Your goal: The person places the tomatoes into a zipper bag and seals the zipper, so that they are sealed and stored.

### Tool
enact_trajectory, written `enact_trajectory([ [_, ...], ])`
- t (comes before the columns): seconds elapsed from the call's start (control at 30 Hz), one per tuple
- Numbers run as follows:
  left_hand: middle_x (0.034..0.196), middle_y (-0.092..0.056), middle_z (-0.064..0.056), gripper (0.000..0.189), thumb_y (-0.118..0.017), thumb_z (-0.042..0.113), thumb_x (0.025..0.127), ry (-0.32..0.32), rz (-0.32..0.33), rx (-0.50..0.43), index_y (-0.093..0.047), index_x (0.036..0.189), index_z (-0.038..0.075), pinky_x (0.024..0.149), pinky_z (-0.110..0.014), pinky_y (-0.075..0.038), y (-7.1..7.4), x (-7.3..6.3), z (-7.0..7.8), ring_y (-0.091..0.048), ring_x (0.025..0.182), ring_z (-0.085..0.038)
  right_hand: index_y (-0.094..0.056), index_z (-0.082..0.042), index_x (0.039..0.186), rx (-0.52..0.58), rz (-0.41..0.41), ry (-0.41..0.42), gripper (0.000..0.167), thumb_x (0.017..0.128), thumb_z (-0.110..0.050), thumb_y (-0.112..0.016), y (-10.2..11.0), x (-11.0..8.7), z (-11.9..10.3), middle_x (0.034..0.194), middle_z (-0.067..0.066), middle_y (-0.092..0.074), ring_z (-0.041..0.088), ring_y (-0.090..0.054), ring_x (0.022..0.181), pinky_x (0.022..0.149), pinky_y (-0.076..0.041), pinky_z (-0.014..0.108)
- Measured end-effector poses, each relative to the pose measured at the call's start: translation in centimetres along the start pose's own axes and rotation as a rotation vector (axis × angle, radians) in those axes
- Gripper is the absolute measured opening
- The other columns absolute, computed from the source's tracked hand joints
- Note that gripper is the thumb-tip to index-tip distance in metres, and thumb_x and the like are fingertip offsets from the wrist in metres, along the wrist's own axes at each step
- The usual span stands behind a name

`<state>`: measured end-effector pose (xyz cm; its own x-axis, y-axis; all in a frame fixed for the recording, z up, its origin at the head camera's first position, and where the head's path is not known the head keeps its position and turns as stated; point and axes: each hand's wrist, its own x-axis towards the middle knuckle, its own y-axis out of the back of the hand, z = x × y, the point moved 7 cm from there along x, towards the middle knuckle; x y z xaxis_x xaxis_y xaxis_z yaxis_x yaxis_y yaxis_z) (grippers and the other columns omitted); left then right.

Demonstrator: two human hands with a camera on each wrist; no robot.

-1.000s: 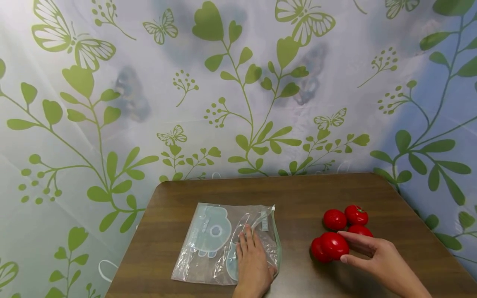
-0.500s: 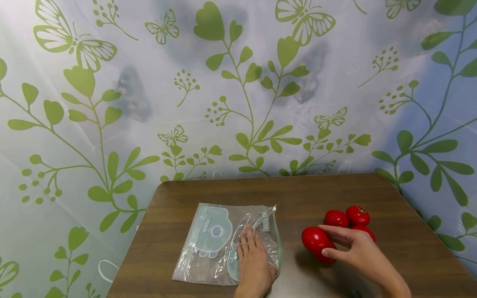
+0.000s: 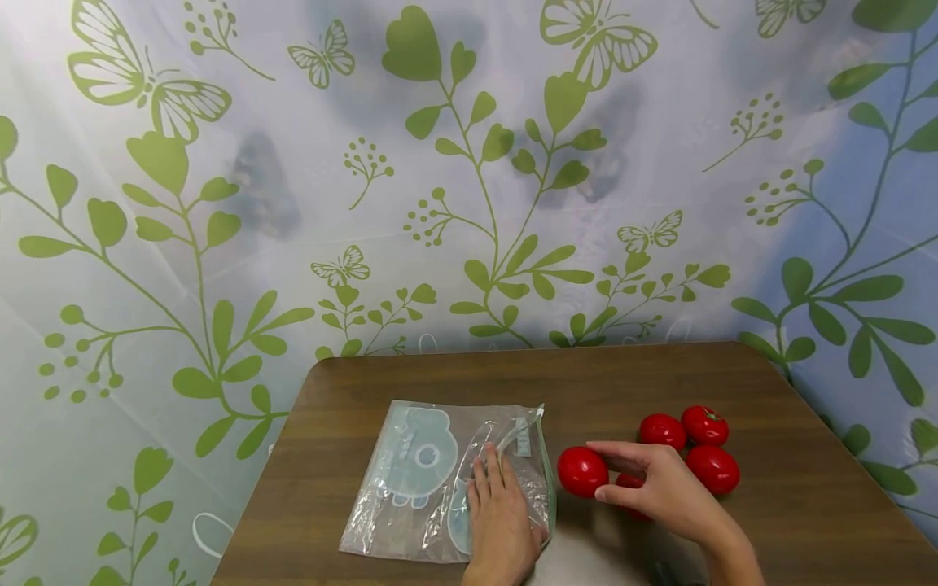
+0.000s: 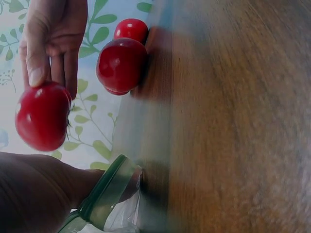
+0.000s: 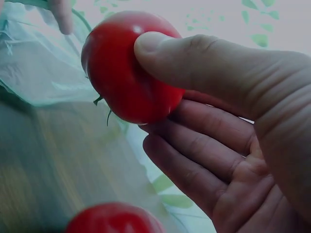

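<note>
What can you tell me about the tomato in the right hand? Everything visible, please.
The tomato is red, rounded and glossy, its skin looking smooth with bright highlights. Thin dark-green stem wisps stick out on the side turned away from the palm. The right hand pinches it between thumb and fingers, off the table. In the head view it sits just right of the clear bag's green edge, apart from it.

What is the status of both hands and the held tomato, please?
Right hand holds tomato, raised near bag. Left hand on bag. No obstruction seen between tomato and bag.
</note>
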<state>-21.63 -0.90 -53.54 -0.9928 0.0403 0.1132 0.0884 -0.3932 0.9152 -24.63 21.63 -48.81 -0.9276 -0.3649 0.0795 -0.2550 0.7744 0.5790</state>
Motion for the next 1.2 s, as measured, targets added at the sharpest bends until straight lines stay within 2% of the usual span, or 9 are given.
enact_trajectory([
  [0.27, 0.176, -0.030, -0.029, 0.114, -0.104, 0.032, 0.067, 0.026, -0.039, -0.019, -0.047, 0.156, -0.010, 0.126, -0.069, -0.036, -0.5, 0.3, 0.0, -0.034, 0.160, -0.055, -0.072, -0.012, 0.143, 0.061, -0.076, 0.039, 0.058, 0.092, -0.034, -0.090, -2.5, 1.7, 0.6, 0.142, 0.013, -0.074, 0.026, -0.077, 0.124, 0.101, -0.063, 0.045],
  [0.43, 0.176, -0.029, -0.029, 0.115, -0.104, 0.031, 0.067, 0.027, -0.031, -0.018, -0.046, 0.157, -0.010, 0.126, -0.069, -0.036, -0.6, 0.6, 0.2, -0.035, 0.159, -0.055, -0.071, -0.008, 0.143, 0.111, -0.119, 0.057, 0.057, 0.093, -0.028, -0.089, -3.9, 2.7, 0.4, 0.143, 0.018, -0.072, 0.033, -0.075, 0.126, 0.104, -0.061, 0.047],
  [0.67, 0.176, -0.030, -0.029, 0.114, -0.104, 0.031, 0.067, 0.027, -0.019, -0.001, -0.046, 0.157, -0.008, 0.125, -0.069, -0.037, -0.8, 0.8, 0.3, -0.037, 0.158, -0.055, -0.071, -0.009, 0.144, 0.102, -0.158, 0.066, 0.056, 0.093, -0.025, -0.089, -5.7, 3.8, 0.5, 0.144, 0.015, -0.073, 0.032, -0.075, 0.126, 0.105, -0.060, 0.049],
  [0.8, 0.176, -0.030, -0.028, 0.114, -0.103, 0.031, 0.068, 0.040, -0.033, -0.003, -0.045, 0.158, -0.007, 0.126, -0.070, -0.035, -1.1, 1.1, 0.3, -0.037, 0.158, -0.054, -0.071, -0.010, 0.144, 0.094, -0.183, 0.051, 0.056, 0.093, -0.023, -0.089, -6.4, 4.4, 0.7, 0.144, 0.018, -0.072, 0.036, -0.075, 0.127, 0.104, -0.060, 0.051],
  [0.97, 0.177, -0.029, -0.027, 0.114, -0.103, 0.030, 0.068, 0.051, -0.034, -0.003, -0.044, 0.159, -0.006, 0.126, -0.070, -0.035, -1.2, 1.2, 0.4, -0.036, 0.159, -0.054, -0.071, -0.006, 0.144, 0.093, -0.193, 0.078, 0.057, 0.092, -0.020, -0.090, -7.2, 4.9, 0.7, 0.145, 0.021, -0.071, 0.040, -0.073, 0.128, 0.103, -0.060, 0.051],
  [1.2, 0.176, -0.030, -0.028, 0.114, -0.103, 0.033, 0.069, 0.034, -0.015, 0.034, -0.045, 0.159, -0.007, 0.126, -0.070, -0.035, -1.2, 1.4, 0.7, -0.037, 0.159, -0.053, -0.072, -0.008, 0.144, 0.037, -0.205, 0.072, 0.057, 0.091, -0.022, -0.090, -8.2, 5.7, 1.0, 0.143, 0.014, -0.074, 0.033, -0.075, 0.127, 0.104, -0.061, 0.048],
])
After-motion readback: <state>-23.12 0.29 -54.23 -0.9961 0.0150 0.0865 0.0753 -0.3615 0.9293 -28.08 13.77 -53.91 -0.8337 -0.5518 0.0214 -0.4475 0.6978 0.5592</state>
